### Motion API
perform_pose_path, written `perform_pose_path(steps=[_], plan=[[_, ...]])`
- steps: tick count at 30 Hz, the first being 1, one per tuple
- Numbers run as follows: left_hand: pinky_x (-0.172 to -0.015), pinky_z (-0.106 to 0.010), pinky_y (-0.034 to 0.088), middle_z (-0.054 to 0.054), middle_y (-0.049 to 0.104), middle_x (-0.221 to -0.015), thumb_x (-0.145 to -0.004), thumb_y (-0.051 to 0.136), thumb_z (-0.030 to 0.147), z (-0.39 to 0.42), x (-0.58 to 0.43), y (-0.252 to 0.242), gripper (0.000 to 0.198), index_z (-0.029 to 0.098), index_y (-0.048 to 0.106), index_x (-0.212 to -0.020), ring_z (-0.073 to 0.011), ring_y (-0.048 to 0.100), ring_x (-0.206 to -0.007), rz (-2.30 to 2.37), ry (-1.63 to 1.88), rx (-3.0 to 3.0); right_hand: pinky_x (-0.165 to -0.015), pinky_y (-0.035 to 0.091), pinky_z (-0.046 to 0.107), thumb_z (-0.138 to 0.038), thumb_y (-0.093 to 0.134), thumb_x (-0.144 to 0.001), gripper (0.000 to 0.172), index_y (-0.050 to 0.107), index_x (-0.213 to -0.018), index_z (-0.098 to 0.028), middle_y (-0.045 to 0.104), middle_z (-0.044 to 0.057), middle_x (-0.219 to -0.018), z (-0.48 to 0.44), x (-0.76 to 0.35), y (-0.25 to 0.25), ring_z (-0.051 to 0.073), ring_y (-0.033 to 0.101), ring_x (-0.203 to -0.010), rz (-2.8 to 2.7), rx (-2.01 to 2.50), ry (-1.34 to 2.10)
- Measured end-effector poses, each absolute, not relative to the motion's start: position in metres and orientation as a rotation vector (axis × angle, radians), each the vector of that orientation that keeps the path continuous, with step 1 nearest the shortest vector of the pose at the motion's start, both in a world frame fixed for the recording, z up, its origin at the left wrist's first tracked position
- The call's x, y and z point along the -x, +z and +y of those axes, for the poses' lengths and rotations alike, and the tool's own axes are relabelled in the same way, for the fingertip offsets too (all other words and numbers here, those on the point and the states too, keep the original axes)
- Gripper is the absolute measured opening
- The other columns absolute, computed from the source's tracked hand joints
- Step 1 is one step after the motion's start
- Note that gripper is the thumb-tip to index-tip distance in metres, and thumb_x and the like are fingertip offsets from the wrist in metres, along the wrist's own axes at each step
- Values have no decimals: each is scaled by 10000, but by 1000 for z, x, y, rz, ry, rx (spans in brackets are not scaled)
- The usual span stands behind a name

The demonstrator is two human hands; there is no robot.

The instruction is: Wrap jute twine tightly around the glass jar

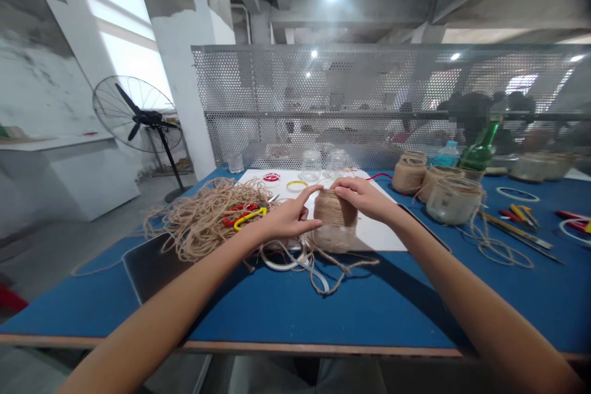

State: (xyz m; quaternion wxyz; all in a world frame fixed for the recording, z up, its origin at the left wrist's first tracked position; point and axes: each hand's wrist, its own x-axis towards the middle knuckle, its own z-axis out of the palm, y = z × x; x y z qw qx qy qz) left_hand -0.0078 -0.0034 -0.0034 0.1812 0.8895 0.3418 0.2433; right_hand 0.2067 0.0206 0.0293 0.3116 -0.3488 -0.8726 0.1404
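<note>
A glass jar [336,235] stands upright in front of me, its upper part wound with jute twine [336,209] and its lower part bare. My left hand [289,215] is at its left side, forefinger at the rim and thumb against the wall, the other fingers curled. Over the top right of the jar bends my right hand [362,196], its fingers gripping the rim. Loose twine ends [344,268] trail at the jar's base, beside a white tape roll [281,261]. Left of my left hand lies a big heap of twine [194,212] with yellow-and-red-handled scissors [249,217] on it.
Two clear jars [311,164], a yellow ring [297,186] and a red spool [271,178] are on the white board [252,176]. Several twine-wrapped jars [409,172], a green bottle [480,151] and pliers [521,215] lie rightward. A perforated metal screen [277,92] borders the blue table [323,323].
</note>
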Motion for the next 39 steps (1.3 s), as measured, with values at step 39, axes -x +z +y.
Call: perform_pose_path(steps=[39], plan=[[-485,-193,282,93,421,-513,-831,477,361,-3,0,-14,745,170,22,-1389,-93,439,-465,1062,691,-2500,-630,386,266,-226,437,-765,218,644,-790,-164,640,25,-690,15,-200,31,143,556,-655,-2234,1078,257]])
